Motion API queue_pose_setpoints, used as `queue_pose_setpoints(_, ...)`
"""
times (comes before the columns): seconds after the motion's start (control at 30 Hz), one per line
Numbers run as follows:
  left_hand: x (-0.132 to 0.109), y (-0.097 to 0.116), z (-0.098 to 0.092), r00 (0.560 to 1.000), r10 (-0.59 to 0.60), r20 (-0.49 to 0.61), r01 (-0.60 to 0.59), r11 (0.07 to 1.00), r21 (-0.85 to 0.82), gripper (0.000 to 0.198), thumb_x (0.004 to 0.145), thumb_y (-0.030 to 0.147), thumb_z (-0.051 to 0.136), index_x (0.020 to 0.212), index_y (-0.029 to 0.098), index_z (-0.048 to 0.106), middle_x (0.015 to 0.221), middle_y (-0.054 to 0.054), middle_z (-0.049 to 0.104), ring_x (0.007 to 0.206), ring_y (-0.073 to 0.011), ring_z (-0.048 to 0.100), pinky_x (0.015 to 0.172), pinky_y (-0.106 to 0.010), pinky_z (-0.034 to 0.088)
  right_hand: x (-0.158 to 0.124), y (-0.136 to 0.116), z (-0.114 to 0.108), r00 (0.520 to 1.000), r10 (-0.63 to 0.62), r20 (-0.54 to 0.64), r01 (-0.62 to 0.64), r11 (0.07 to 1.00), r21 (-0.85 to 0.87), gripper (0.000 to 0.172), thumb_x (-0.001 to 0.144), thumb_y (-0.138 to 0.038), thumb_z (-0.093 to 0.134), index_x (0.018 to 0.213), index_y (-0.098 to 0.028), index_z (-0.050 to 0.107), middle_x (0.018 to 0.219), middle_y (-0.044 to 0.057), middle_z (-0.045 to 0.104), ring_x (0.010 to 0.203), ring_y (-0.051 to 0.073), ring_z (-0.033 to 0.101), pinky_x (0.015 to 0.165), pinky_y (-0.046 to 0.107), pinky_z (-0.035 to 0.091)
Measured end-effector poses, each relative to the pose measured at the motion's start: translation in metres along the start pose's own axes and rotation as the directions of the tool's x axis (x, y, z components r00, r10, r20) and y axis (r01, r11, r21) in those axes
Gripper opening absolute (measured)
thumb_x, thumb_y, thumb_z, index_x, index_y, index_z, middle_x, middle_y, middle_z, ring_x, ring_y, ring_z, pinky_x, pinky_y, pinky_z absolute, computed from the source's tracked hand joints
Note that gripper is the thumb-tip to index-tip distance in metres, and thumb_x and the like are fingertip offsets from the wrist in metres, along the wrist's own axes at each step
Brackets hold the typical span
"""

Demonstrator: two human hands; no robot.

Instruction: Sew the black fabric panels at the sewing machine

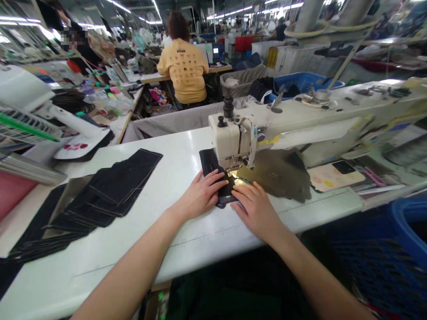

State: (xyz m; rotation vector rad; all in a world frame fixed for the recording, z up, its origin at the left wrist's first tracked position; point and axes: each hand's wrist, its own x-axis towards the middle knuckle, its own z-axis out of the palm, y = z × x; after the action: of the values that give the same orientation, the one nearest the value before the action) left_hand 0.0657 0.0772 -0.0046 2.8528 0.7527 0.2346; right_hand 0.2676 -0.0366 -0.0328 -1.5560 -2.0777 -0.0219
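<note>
A dark fabric piece (pixel 209 161) lies on the sewing machine's bed, partly under the machine head (pixel 230 138). Spread flat, the fingers of my left hand (pixel 202 193) press on it from the left. My right hand (pixel 256 209) rests at its right edge, fingers extended over the cloth close to the lit needle area; its thumb lies lower, apart from the fingers. An olive-brown fabric piece (pixel 280 173) lies beyond the right fingers, beside the machine head. My hands and the machine head hide part of the dark piece.
Overlapping dark fabric pieces (pixel 110 191) with light stitching lie on the left of the white table (pixel 180 164). A phone (pixel 336 175) lies to the right. A blue plastic basket (pixel 376 249) stands at the lower right. A person in a yellow shirt (pixel 187 71) sits ahead.
</note>
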Motion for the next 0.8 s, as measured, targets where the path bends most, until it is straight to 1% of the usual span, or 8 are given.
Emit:
queue_pose_setpoints(0.23,0.001,0.001,-0.001,1.0,0.007,-0.001,-0.007,1.0,0.015,0.053,0.089,0.01,0.046,0.14,0.019,0.056,0.153,-0.011,0.048,0.146,-0.031,0.038,0.119,-0.063,0.025,0.001,0.001,0.001,1.0,0.015,0.011,-0.015,1.0,-0.017,0.026,0.101,-0.03,0.053,0.12,-0.018,0.065,0.124,0.01,0.068,0.115,0.026,0.059,0.113,0.052,0.033)
queue_pose_setpoints(0.33,0.002,0.0,-0.001,1.0,-0.008,-0.001,0.008,0.999,0.051,0.054,0.088,0.009,0.046,0.141,0.019,0.055,0.154,-0.012,0.047,0.147,-0.0316,0.037,0.119,-0.063,0.025,0.005,0.002,0.0,1.0,0.014,0.026,-0.013,0.999,-0.036,0.025,0.1,-0.028,0.054,0.119,-0.017,0.066,0.124,0.01,0.068,0.115,0.027,0.058,0.114,0.054,0.032)
queue_pose_setpoints(0.43,0.0,0.002,0.0,0.999,-0.009,-0.033,0.012,0.995,0.096,0.054,0.088,0.008,0.048,0.14,0.018,0.056,0.153,-0.012,0.048,0.146,-0.0328,0.037,0.119,-0.064,0.025,0.008,0.003,-0.001,0.999,0.009,0.037,-0.007,0.999,-0.044,0.023,0.099,-0.027,0.055,0.117,-0.018,0.066,0.122,0.009,0.069,0.113,0.027,0.058,0.113,0.054,0.033)
queue_pose_setpoints(0.5,-0.002,0.007,0.0,0.998,0.053,-0.043,-0.049,0.996,0.081,0.051,0.088,0.007,0.049,0.137,0.018,0.058,0.147,-0.013,0.054,0.141,-0.0302,0.044,0.118,-0.061,0.031,0.008,0.004,-0.002,0.999,-0.001,0.043,0.003,0.999,-0.046,0.023,0.099,-0.027,0.056,0.117,-0.018,0.067,0.119,0.009,0.07,0.111,0.026,0.058,0.112,0.053,0.034)
queue_pose_setpoints(0.57,-0.005,0.013,0.0,0.991,0.132,-0.038,-0.131,0.991,0.041,0.046,0.09,0.007,0.048,0.134,0.016,0.06,0.141,-0.013,0.059,0.135,-0.0273,0.052,0.115,-0.054,0.041,0.007,0.004,-0.004,0.999,-0.009,0.044,0.012,0.999,-0.048,0.023,0.099,-0.027,0.055,0.118,-0.019,0.067,0.118,0.009,0.07,0.111,0.025,0.059,0.112,0.053,0.034)
queue_pose_setpoints(0.63,-0.007,0.017,0.0,0.982,0.185,-0.042,-0.184,0.983,0.014,0.043,0.093,0.01,0.048,0.134,0.015,0.06,0.139,-0.014,0.061,0.133,-0.0269,0.054,0.111,-0.05,0.047,0.006,0.004,-0.005,0.999,-0.016,0.044,0.018,0.999,-0.049,0.024,0.1,-0.026,0.054,0.118,-0.019,0.067,0.119,0.009,0.069,0.112,0.025,0.058,0.112,0.052,0.034)
queue_pose_setpoints(0.8,-0.008,0.014,0.001,0.971,0.219,-0.098,-0.221,0.975,-0.006,0.04,0.098,0.015,0.047,0.136,0.018,0.059,0.137,-0.012,0.063,0.131,-0.0254,0.056,0.108,-0.047,0.051,0.008,0.005,-0.007,0.999,-0.016,0.047,0.019,0.998,-0.053,0.023,0.099,-0.025,0.055,0.118,-0.019,0.066,0.118,0.008,0.069,0.111,0.025,0.058,0.111,0.053,0.035)
